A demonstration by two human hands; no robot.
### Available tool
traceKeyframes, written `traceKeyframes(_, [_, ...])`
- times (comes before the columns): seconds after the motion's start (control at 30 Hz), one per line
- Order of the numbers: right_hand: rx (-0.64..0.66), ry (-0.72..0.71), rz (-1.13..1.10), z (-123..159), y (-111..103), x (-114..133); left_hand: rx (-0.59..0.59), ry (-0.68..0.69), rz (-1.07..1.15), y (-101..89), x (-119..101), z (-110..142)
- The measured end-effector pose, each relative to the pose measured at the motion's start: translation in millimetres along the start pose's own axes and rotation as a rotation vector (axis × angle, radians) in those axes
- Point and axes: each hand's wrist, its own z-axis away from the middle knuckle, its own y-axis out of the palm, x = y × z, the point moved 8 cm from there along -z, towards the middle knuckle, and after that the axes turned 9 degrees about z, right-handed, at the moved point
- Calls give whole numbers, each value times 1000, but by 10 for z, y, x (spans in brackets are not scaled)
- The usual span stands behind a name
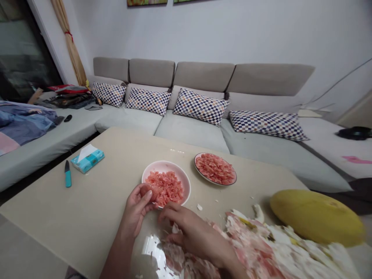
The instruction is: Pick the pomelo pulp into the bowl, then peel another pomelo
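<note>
My left hand (138,207) pinches a pink pomelo segment (149,190) between thumb and fingers at the near left rim of a white bowl (186,182). Torn pink pomelo flesh (167,186) fills part of that bowl. Just right of it, my right hand (186,226) is curled low over a heap of pomelo peel and membranes (250,244). Something pale shows between its thumb and forefinger, too unclear to name. A dark-rimmed plate (200,175) behind and to the right of the bowl is piled with more pomelo flesh (215,167).
A large yellow-green pomelo (314,215) lies at the right beyond the peel. On the table's left are a teal-handled knife (68,176) and a blue tissue pack (88,159). A grey sofa (192,131) with checked cushions (200,106) runs behind the table (110,155).
</note>
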Motion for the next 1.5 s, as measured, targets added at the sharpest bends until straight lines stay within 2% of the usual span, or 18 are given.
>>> traceKeyframes(0.07, [-18,101,18,-10,56,-67,10,32,3,15,-37,-2])
traceKeyframes(0.13, [35,174,24,-8,139,-114,11,61,7,26,-70,-1])
traceKeyframes(0.2, [136,144,32,2,227,-88,18,86,-2,38,-100,6])
traceKeyframes(0.27, [182,110,45,10,254,-58,28,103,-23,42,-122,13])
traceKeyframes(0.43, [22,283,25,-9,71,-100,33,119,-56,14,-145,10])
traceKeyframes(0.5, [-17,308,6,-5,13,-69,36,132,-64,6,-156,6])
traceKeyframes(0.6, [-4,259,-27,17,-12,17,39,144,-72,-5,-160,0])
traceKeyframes(0.73, [43,89,-86,58,14,161,42,142,-102,-26,-143,-8])
traceKeyframes(0.8, [30,107,-67,76,7,141,44,145,-108,-33,-141,-14])
traceKeyframes(0.9, [-11,189,-27,86,-28,84,38,145,-102,-35,-143,-19])
traceKeyframes(1.0, [-75,205,3,90,-97,98,24,129,-92,-29,-131,-13])
traceKeyframes(1.17, [-161,48,-12,82,-201,172,47,130,-104,-4,-100,5])
traceKeyframes(1.33, [-451,66,-109,69,-378,-31,110,96,-151,36,-25,19])
traceKeyframes(1.5, [-471,35,-138,-2,-326,-58,169,57,-209,126,17,55])
